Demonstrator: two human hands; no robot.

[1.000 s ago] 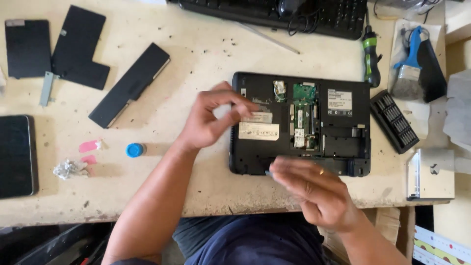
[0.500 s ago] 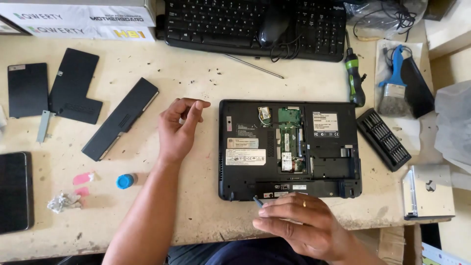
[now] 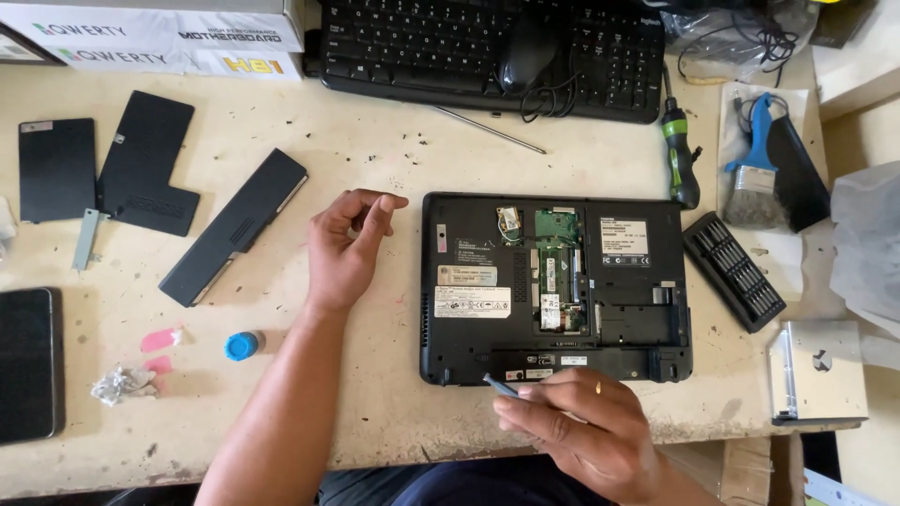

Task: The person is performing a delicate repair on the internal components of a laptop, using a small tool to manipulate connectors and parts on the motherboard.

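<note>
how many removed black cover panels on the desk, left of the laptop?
2. A rectangular panel near the left edge, and an L-shaped panel right beside it. The long black bar further right looks like the battery, not a cover. None seem hidden.

A long white cardboard box (image 3: 155, 37) with coloured lettering lies along the far left edge of the bench (image 3: 375, 159). On the upturned black laptop (image 3: 469, 361), a white rectangular label (image 3: 472, 302) sits left of the open memory bay, with a smaller grey label (image 3: 466, 275) just above it. A white label (image 3: 625, 239) sits near the laptop's far right corner. A dark tablet screen (image 3: 26, 365) lies at the left edge.
</note>
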